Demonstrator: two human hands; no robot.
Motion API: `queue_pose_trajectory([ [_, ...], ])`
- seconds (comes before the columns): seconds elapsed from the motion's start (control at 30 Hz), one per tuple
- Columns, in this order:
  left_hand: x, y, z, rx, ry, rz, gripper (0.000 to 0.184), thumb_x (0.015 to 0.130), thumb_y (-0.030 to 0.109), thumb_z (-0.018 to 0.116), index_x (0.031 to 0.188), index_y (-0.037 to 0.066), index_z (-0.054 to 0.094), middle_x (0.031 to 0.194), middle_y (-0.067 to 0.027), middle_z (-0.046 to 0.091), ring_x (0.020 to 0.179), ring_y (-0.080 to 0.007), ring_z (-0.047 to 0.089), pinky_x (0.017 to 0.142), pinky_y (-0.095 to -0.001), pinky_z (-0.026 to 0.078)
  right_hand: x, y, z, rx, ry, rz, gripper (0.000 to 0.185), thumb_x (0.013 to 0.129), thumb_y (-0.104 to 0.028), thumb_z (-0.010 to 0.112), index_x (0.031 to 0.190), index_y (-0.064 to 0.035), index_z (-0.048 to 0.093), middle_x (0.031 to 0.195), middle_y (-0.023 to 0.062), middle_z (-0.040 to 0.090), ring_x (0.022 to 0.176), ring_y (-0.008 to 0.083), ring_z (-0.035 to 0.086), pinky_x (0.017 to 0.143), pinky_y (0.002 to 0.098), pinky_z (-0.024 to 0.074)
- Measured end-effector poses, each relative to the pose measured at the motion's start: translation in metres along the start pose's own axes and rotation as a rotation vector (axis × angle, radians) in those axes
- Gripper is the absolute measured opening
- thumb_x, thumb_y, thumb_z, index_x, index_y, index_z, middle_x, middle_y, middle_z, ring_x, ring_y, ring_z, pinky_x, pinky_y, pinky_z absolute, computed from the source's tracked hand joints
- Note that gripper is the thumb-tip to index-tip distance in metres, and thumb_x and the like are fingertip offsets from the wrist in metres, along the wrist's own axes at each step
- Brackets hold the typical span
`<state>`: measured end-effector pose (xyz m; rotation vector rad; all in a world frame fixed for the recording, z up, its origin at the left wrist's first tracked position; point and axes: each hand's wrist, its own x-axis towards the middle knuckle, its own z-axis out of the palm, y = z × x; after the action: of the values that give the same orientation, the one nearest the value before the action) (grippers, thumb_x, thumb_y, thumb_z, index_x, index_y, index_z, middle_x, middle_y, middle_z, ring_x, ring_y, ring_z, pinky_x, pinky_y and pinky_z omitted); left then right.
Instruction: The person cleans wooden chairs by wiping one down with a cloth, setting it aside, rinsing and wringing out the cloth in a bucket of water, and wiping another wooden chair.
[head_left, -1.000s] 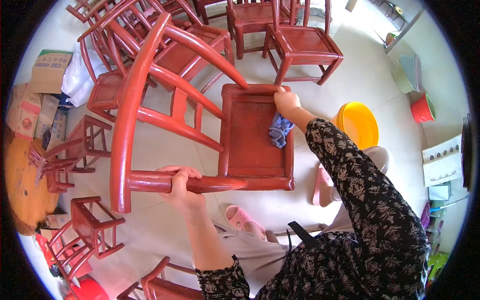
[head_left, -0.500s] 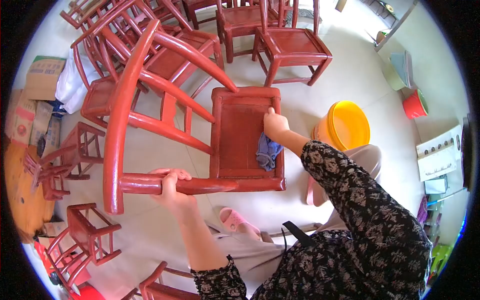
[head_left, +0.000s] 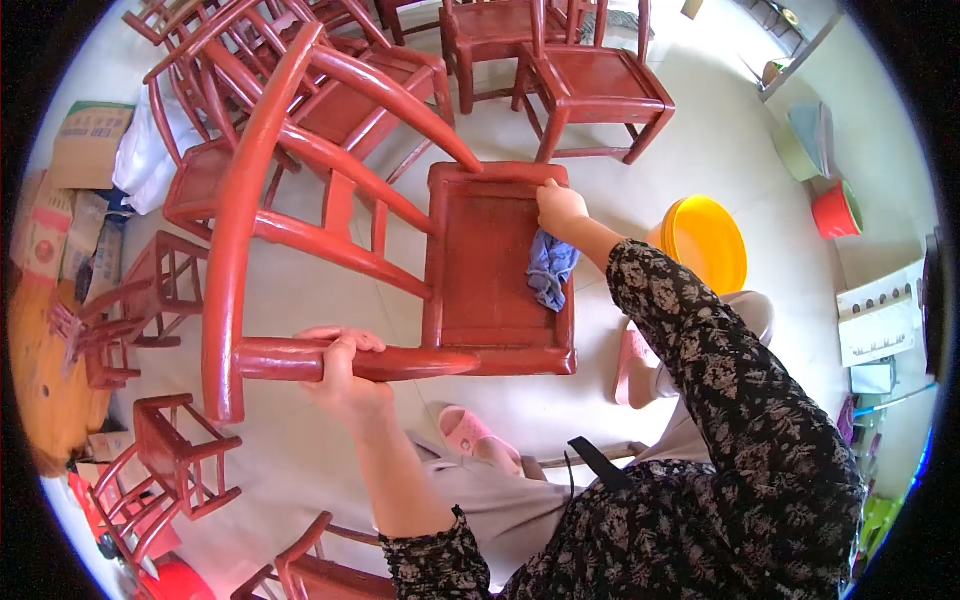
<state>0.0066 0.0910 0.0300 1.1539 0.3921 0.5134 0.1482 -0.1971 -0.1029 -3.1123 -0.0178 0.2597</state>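
A red wooden chair stands in front of me, its backrest toward my left. My left hand is wrapped round the near back post of the chair. My right hand is closed on a blue cloth at the right edge of the seat. Part of the cloth hangs below that hand and lies on the seat panel. The fingers of my right hand are partly hidden.
A yellow bucket stands on the floor to the right. More red chairs crowd the back and left. Small red chairs stand at the left, near cardboard boxes. A red pot is by the right wall.
My right hand and the cloth have moved slightly up along the right edge of the seat. My left hand keeps its hold on the chair post. The view has shifted a little.
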Motion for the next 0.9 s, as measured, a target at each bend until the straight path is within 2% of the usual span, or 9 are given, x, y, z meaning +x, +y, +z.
queue_pose_trajectory([
  [0.13, -0.002, 0.002, 0.006, 0.063, 0.011, 0.015, 0.013, 0.063, 0.008, 0.046, 0.074, 0.003, 0.042, 0.057, -0.0073, 0.044, 0.052, -0.0193, 0.047, 0.053, -0.0310, 0.040, 0.005, -0.002, 0.001, 0.011, -0.067, 0.020, 0.024, 0.077, -0.012, 0.055, 0.096, -0.0005, 0.061, 0.106, 0.0177, 0.057, 0.092, 0.0303, 0.061, 0.076, 0.0373, 0.0503],
  [0.2, -0.002, 0.001, 0.005, 0.041, -0.017, 0.023, 0.013, 0.063, 0.007, 0.045, 0.075, 0.003, 0.042, 0.057, -0.0072, 0.043, 0.051, -0.0191, 0.046, 0.052, -0.0306, 0.040, 0.008, -0.008, 0.007, 0.098, 0.041, 0.176, 0.021, 0.077, -0.013, 0.055, 0.092, -0.0012, 0.063, 0.104, 0.0193, 0.058, 0.090, 0.0307, 0.062, 0.076, 0.0378, 0.0506],
  [0.23, -0.001, 0.001, 0.003, 0.044, -0.016, 0.019, 0.013, 0.063, 0.007, 0.045, 0.075, 0.003, 0.042, 0.057, -0.0072, 0.043, 0.051, -0.0191, 0.046, 0.052, -0.0306, 0.040, 0.011, -0.011, 0.009, 0.099, 0.035, 0.177, 0.021, 0.077, -0.013, 0.055, 0.092, -0.0012, 0.063, 0.104, 0.0193, 0.058, 0.090, 0.0307, 0.062, 0.076, 0.0378, 0.0506],
  [0.3, 0.000, 0.000, 0.001, -0.048, -0.039, -0.015, 0.014, 0.061, 0.000, 0.044, 0.075, 0.001, 0.043, 0.057, -0.0095, 0.045, 0.047, -0.0196, 0.045, 0.049, -0.0324, 0.043, 0.019, -0.017, 0.012, 0.276, 0.043, 0.382, 0.019, 0.077, -0.014, 0.055, 0.086, -0.0010, 0.064, 0.100, 0.0193, 0.060, 0.086, 0.0315, 0.062, 0.073, 0.0382, 0.0513],
  [0.43, 0.000, 0.003, 0.002, -0.041, -0.062, -0.015, 0.014, 0.061, -0.001, 0.043, 0.075, 0.001, 0.042, 0.057, -0.0096, 0.045, 0.047, -0.0194, 0.044, 0.048, -0.0321, 0.043, 0.023, -0.035, 0.021, 0.464, 0.141, 0.498, 0.019, 0.076, -0.013, 0.056, 0.083, 0.0020, 0.063, 0.095, 0.0222, 0.061, 0.084, 0.0326, 0.063, 0.071, 0.0390, 0.0520],
  [0.53, 0.002, 0.002, -0.002, -0.069, -0.104, -0.004, 0.015, 0.062, -0.001, 0.043, 0.076, 0.002, 0.042, 0.058, -0.0095, 0.045, 0.047, -0.0190, 0.044, 0.048, -0.0315, 0.043, 0.036, -0.074, 0.035, 0.509, 0.205, 0.513, 0.024, 0.077, -0.012, 0.054, 0.094, 0.0036, 0.055, 0.099, 0.0225, 0.057, 0.086, 0.0342, 0.061, 0.073, 0.0382, 0.0516],
  [0.67, 0.000, 0.001, -0.002, -0.078, -0.120, -0.006, 0.016, 0.063, -0.002, 0.042, 0.078, 0.002, 0.041, 0.057, -0.0094, 0.045, 0.048, -0.0179, 0.044, 0.048, -0.0305, 0.044, 0.043, -0.120, 0.032, 0.551, 0.300, 0.556, 0.024, 0.077, -0.013, 0.055, 0.093, 0.0039, 0.052, 0.098, 0.0211, 0.055, 0.083, 0.0322, 0.062, 0.071, 0.0357, 0.0520],
  [0.77, 0.000, -0.002, -0.003, -0.095, -0.138, 0.001, 0.017, 0.063, -0.003, 0.042, 0.080, 0.003, 0.040, 0.057, -0.0095, 0.045, 0.048, -0.0174, 0.044, 0.048, -0.0303, 0.044, 0.044, -0.130, 0.030, 0.538, 0.327, 0.501, 0.024, 0.076, -0.012, 0.057, 0.092, 0.0044, 0.051, 0.096, 0.0212, 0.054, 0.079, 0.0295, 0.063, 0.067, 0.0325, 0.0527],
  [0.9, 0.001, -0.003, -0.002, -0.106, -0.160, 0.025, 0.019, 0.064, -0.002, 0.041, 0.082, 0.003, 0.039, 0.057, -0.0093, 0.045, 0.049, -0.0173, 0.044, 0.048, -0.0302, 0.044, 0.047, -0.129, 0.037, 0.521, 0.370, 0.490, 0.025, 0.075, -0.012, 0.057, 0.092, 0.0046, 0.051, 0.096, 0.0210, 0.054, 0.077, 0.0290, 0.063, 0.066, 0.0330, 0.0529],
])
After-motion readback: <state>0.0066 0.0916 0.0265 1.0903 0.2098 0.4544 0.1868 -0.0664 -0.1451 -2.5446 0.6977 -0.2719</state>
